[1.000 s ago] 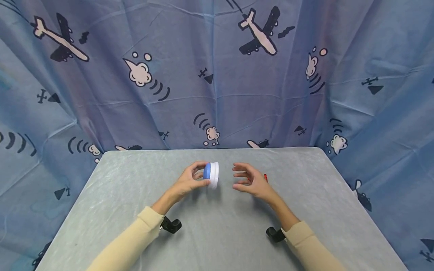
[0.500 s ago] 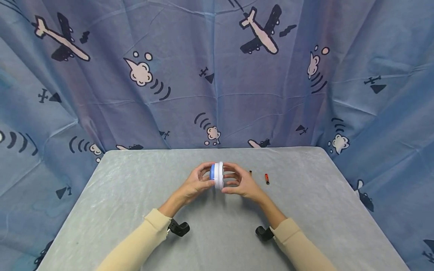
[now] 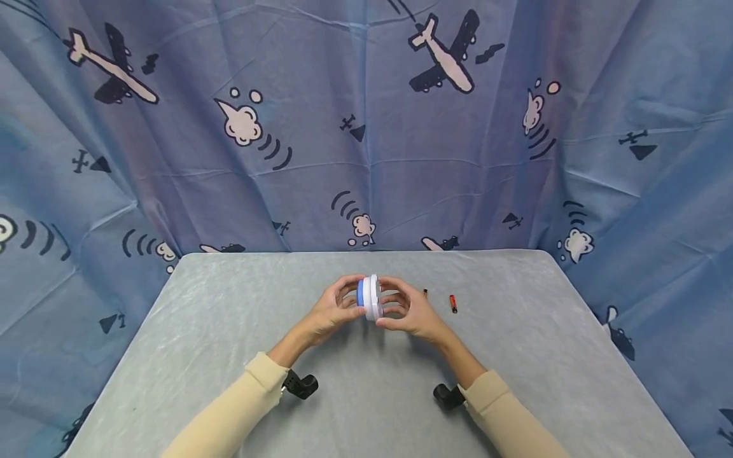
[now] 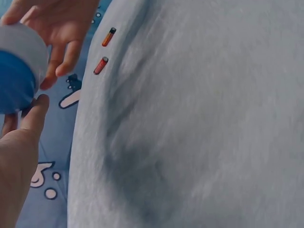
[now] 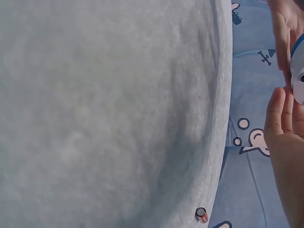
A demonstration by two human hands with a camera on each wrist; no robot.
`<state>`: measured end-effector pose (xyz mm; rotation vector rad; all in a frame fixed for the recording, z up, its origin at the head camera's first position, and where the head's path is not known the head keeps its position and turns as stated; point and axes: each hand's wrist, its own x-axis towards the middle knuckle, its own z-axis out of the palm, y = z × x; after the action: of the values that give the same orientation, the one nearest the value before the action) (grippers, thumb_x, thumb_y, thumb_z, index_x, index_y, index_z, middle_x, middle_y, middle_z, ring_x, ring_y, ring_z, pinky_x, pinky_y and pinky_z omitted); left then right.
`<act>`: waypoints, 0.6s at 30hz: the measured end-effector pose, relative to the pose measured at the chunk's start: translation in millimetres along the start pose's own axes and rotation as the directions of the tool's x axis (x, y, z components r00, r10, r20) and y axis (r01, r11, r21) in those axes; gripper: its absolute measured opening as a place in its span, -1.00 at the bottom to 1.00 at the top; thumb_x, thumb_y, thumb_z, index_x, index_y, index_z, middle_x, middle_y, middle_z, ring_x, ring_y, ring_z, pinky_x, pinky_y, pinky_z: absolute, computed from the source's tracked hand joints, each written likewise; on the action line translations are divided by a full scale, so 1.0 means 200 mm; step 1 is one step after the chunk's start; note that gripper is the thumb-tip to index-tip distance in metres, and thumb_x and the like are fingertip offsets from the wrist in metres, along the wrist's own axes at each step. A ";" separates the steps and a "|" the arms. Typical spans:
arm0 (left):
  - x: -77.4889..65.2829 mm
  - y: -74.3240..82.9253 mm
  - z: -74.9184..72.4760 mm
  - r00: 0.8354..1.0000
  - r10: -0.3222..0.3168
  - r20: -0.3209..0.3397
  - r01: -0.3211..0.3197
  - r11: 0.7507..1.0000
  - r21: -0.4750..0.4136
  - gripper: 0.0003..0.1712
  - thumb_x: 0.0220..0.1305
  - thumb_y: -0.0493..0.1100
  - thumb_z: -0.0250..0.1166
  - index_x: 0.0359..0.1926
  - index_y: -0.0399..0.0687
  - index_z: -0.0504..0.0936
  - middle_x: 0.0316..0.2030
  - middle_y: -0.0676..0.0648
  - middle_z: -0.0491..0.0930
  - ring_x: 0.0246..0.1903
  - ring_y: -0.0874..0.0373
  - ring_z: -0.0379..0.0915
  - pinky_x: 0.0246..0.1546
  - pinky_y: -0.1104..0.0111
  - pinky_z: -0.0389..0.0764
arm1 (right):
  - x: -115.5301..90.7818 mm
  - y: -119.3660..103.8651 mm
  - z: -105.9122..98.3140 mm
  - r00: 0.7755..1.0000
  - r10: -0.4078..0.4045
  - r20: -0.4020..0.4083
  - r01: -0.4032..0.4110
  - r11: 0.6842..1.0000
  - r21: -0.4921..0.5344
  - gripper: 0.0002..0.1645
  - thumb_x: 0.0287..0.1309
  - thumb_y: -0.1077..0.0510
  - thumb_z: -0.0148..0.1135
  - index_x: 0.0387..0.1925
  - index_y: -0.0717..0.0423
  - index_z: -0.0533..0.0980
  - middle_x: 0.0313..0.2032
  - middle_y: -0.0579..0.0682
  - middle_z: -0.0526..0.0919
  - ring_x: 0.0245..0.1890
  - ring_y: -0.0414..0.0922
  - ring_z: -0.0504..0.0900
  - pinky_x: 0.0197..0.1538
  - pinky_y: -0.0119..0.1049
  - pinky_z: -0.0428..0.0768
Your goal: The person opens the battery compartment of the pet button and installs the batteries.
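A round white device with a blue dome (image 3: 369, 298) is held on edge above the table between both hands; its exact kind I cannot tell. My left hand (image 3: 328, 312) grips the blue side, thumb below and fingers above. On the white side, my right hand (image 3: 417, 314) holds the rim between thumb and fingers. The left wrist view shows the blue dome (image 4: 14, 83) large and cut off by the frame. In the right wrist view, a dark spot marks the white face (image 5: 298, 88).
Two small batteries lie right of the hands: a red one (image 3: 453, 303) and an orange-black one (image 3: 425, 293), partly behind the right hand. The grey cloth-covered table (image 3: 229, 299) ends at a blue curtain (image 3: 366, 140) printed with planes.
My right hand has moved left and taken hold of the device's white side. The left hand shifted slightly right with the device. The batteries came into fuller view.
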<state>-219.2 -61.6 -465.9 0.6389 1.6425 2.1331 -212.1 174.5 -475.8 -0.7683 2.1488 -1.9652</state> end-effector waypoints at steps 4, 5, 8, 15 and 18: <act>0.00 0.02 -0.03 0.999 0.035 0.018 -0.036 0.995 0.093 -0.13 0.20 -0.38 0.46 0.45 -0.33 0.21 0.35 -0.30 0.29 0.28 -0.20 0.31 0.25 0.04 0.38 | 0.00 0.00 -0.01 1.000 0.006 -0.004 -0.006 0.999 -0.046 -0.03 -0.01 0.40 0.56 0.41 0.26 0.29 0.26 0.25 0.38 0.11 0.20 0.51 0.11 0.08 0.55; 0.00 0.03 -0.04 0.999 0.040 0.023 -0.042 0.994 0.103 -0.12 0.19 -0.39 0.46 0.46 -0.33 0.21 0.36 -0.31 0.29 0.29 -0.22 0.29 0.27 0.00 0.36 | 0.00 0.00 -0.01 1.000 0.010 -0.005 -0.010 0.998 -0.063 -0.03 -0.02 0.40 0.56 0.41 0.25 0.29 0.26 0.25 0.38 0.11 0.20 0.51 0.11 0.07 0.55; 0.00 0.04 -0.06 0.998 0.054 0.034 -0.058 0.989 0.137 -0.11 0.18 -0.43 0.45 0.46 -0.33 0.20 0.37 -0.33 0.28 0.31 -0.26 0.28 0.26 -0.05 0.35 | 0.00 0.00 -0.03 1.000 0.024 -0.004 -0.025 0.993 -0.114 -0.01 -0.04 0.39 0.58 0.41 0.25 0.29 0.25 0.24 0.39 0.09 0.21 0.50 0.10 0.06 0.56; 0.00 0.03 -0.08 0.997 0.057 0.043 -0.067 0.956 0.286 -0.15 0.13 -0.47 0.48 0.41 -0.38 0.29 0.30 -0.32 0.38 0.24 -0.24 0.39 0.21 0.03 0.43 | 0.00 -0.02 -0.06 0.999 0.052 0.000 -0.049 0.954 -0.296 0.02 -0.10 0.23 0.66 0.38 0.22 0.32 0.20 0.16 0.43 0.05 0.15 0.49 0.06 -0.01 0.59; 0.01 0.01 -0.07 0.998 0.045 0.044 -0.058 0.930 0.362 -0.18 0.11 -0.46 0.50 0.37 -0.36 0.35 0.29 -0.29 0.40 0.21 -0.20 0.44 0.17 0.09 0.48 | 0.00 -0.02 -0.07 0.998 0.061 0.016 -0.052 0.934 -0.354 0.03 -0.12 0.17 0.68 0.37 0.21 0.33 0.18 0.14 0.43 0.04 0.13 0.47 0.06 -0.01 0.58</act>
<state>-228.8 -73.0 -468.0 0.8291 2.0428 1.8498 -217.6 186.8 -469.8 -0.7635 2.5131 -1.5485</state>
